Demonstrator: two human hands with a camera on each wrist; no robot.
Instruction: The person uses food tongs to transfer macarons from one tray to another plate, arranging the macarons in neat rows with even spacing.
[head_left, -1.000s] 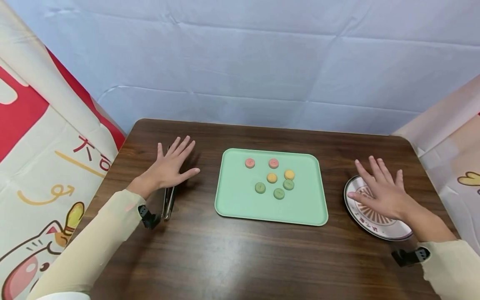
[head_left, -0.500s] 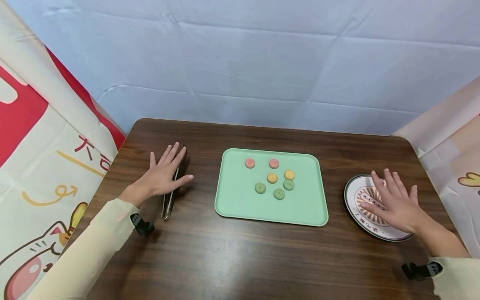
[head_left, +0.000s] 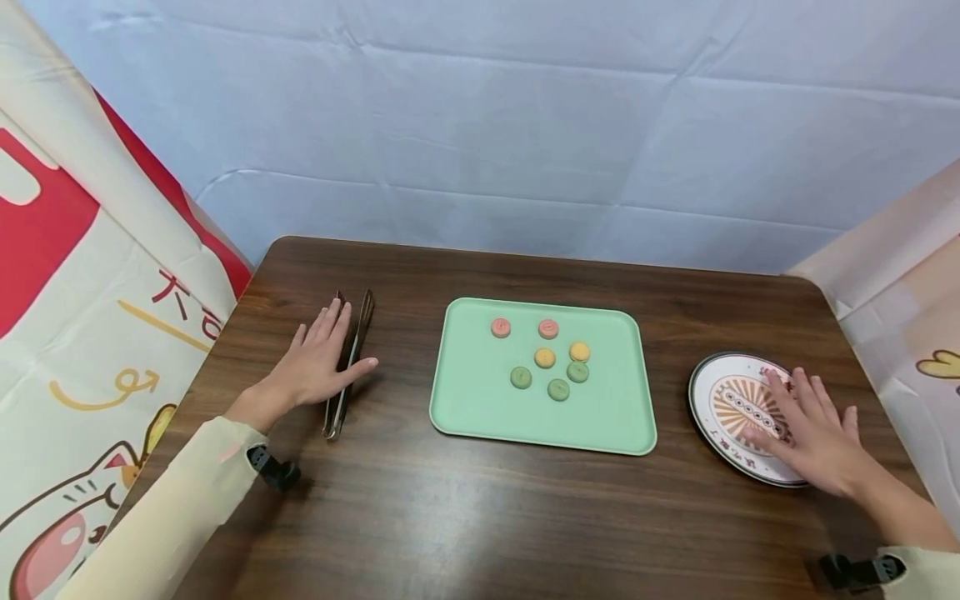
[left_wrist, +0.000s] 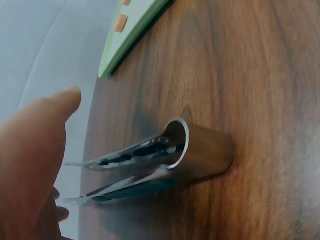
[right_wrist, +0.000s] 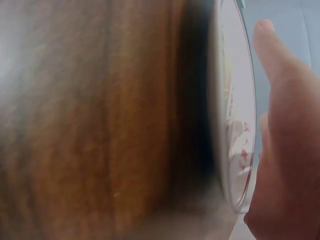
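My left hand [head_left: 311,362], fingers spread, is over a pair of metal tongs [head_left: 362,329] lying on the left of the table; it holds nothing. In the left wrist view the tongs' bent end [left_wrist: 205,152] points toward the camera, with the thumb above and to the left. My right hand [head_left: 813,437], its fingers also straight, overlaps the right part of a white plate [head_left: 723,375] with an orange ray pattern. In the right wrist view the plate's rim [right_wrist: 220,100] shows edge-on beside that hand.
A mint-green tray [head_left: 480,412] lies in the middle of the brown wooden table [head_left: 465,517]. On it are several small round pieces, including pink ones [head_left: 500,327], yellow ones [head_left: 544,357] and green ones [head_left: 521,377]. A pale cloth [head_left: 487,125] hangs behind the table.
Both hands have drawn back toward the near edge, the left also shifting left and the right shifting right. More of the tongs and the plate shows. Tray and pieces have stayed put.
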